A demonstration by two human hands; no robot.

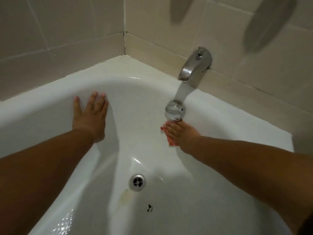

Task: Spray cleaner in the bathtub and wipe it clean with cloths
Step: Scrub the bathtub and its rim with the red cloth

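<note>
I see my left hand (92,114) pressed flat, fingers spread, on the inner wall of the white bathtub (50,92) at centre left, holding nothing. My right hand (179,133), right of centre, presses a pink cloth (169,139) against the tub wall just below the round chrome overflow plate (174,110). Water runs from the metal spout (194,67) above it. The drain (137,182) sits at lower centre.
</note>
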